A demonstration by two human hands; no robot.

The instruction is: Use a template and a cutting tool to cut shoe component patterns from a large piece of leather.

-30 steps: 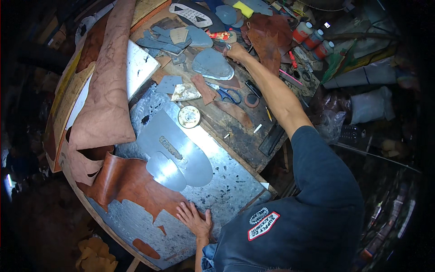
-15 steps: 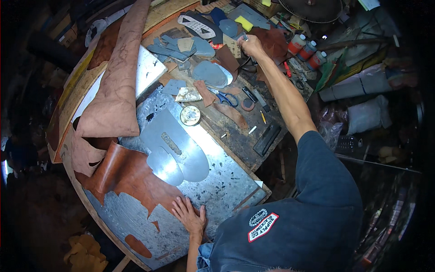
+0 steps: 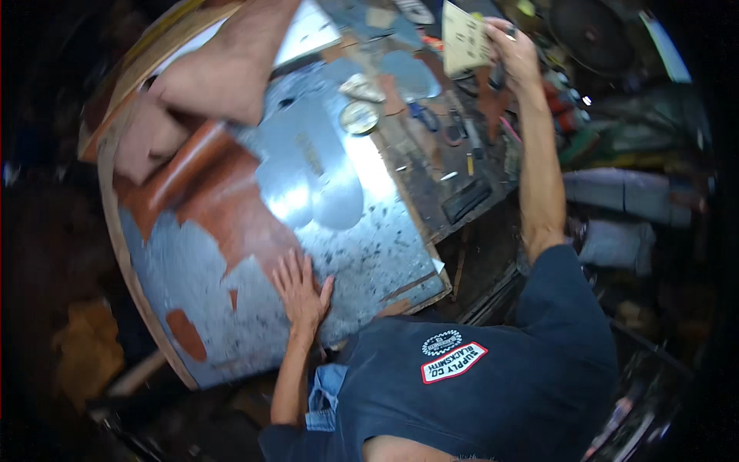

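Head view: a ragged piece of brown leather lies on a speckled metal tabletop; at the leather's near edge, the left hand lies flat, palm down, fingers spread, fingertips on its border; far beyond the leather to the right, the right hand pinches a tan card by its edge, with a small dark object at the hand, too blurred to name; grey rounded sheets overlap the leather's right side; a round tin sits beyond it, up and right; a pinkish hide lies at its far side
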